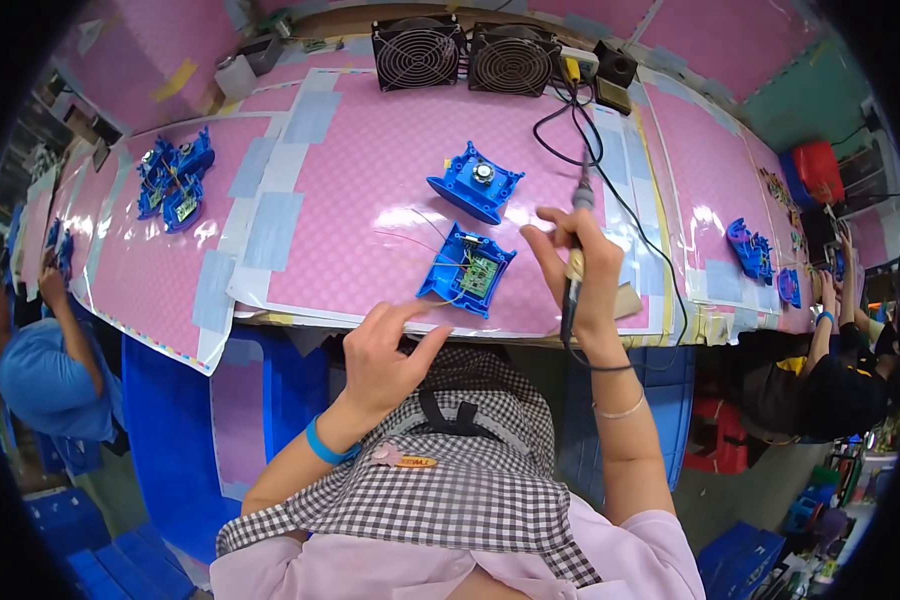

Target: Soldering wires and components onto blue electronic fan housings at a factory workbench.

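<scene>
My right hand (592, 268) holds a soldering iron (582, 196) against the palm, its tip toward the far side of the table; thumb and forefinger are free of it. My left hand (382, 350) is open at the table's front edge, thumb and fingers apart. Just beyond its fingertips lies a blue plastic housing half (440, 275) holding a green circuit board (480, 277) with thin loose wires; whether the fingers touch a wire, I cannot tell. Behind it sits a second blue housing half (475, 185) with a round silver part.
Two black fans (417, 55) stand at the back, beside a soldering iron stand (615, 75). The iron's black cord (650, 240) loops across the right side. More blue housings (175, 180) lie at left and right (750, 250). Co-workers sit at both sides, one in a blue shirt (45, 375).
</scene>
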`<action>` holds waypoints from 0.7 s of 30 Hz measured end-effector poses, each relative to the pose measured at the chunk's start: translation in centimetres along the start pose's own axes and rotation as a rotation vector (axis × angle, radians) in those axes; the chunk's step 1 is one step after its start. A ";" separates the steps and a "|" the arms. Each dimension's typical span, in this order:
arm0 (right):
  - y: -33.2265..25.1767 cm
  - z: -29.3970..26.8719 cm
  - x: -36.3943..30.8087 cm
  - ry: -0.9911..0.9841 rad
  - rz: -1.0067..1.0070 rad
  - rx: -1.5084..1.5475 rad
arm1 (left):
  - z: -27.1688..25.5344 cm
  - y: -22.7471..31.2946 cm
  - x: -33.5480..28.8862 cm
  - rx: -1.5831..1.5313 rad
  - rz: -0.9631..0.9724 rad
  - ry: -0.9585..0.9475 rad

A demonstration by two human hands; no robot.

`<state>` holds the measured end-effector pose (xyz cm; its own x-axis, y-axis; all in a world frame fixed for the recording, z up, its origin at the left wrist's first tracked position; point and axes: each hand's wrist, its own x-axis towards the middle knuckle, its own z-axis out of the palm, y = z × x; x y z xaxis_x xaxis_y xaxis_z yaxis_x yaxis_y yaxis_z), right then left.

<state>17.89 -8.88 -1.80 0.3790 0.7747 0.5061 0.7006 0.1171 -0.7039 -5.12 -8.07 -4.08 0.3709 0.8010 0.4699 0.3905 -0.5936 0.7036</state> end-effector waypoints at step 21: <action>4.3 0.8 1.2 -0.063 -0.363 -0.159 | 1.2 -2.9 2.9 0.230 -0.233 -0.208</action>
<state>20.92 -6.94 -4.62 0.0554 0.7378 0.6727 0.8687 0.2966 -0.3968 -4.13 -4.16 -5.39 0.4039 0.8975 0.1771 0.6541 -0.4187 0.6300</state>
